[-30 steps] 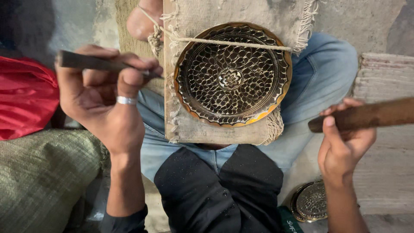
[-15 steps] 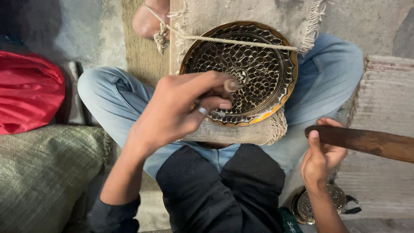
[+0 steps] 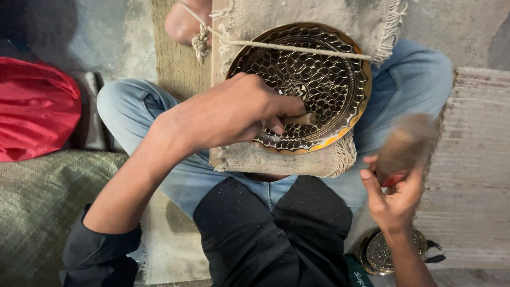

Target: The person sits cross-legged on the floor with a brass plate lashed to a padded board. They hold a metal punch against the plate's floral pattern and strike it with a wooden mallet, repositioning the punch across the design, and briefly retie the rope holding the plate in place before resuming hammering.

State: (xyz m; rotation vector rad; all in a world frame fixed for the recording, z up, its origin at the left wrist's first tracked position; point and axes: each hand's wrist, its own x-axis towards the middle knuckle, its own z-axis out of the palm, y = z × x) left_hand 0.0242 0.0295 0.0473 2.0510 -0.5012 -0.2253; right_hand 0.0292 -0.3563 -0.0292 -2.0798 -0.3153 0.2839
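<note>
Plate: the engraved brass plate (image 3: 311, 79) lies on a frayed cloth pad (image 3: 297, 159) across the person's lap, held under a taut cord (image 3: 297, 48) crossing its far part.
Left hand: the left hand (image 3: 239, 114) rests on the plate's near left, fingers (image 3: 276, 127) closed on a small punch (image 3: 303, 118).
Right hand: the right hand (image 3: 396, 196), to the right, grips a blurred wooden mallet (image 3: 406, 143).
Handling: the plate looks stiff, fairly heavy and easily dented; the rim seems the safest hold.
Packages: none visible; a red bag (image 3: 34, 109) lies far left, and another brass plate (image 3: 382, 250) near right.
</note>
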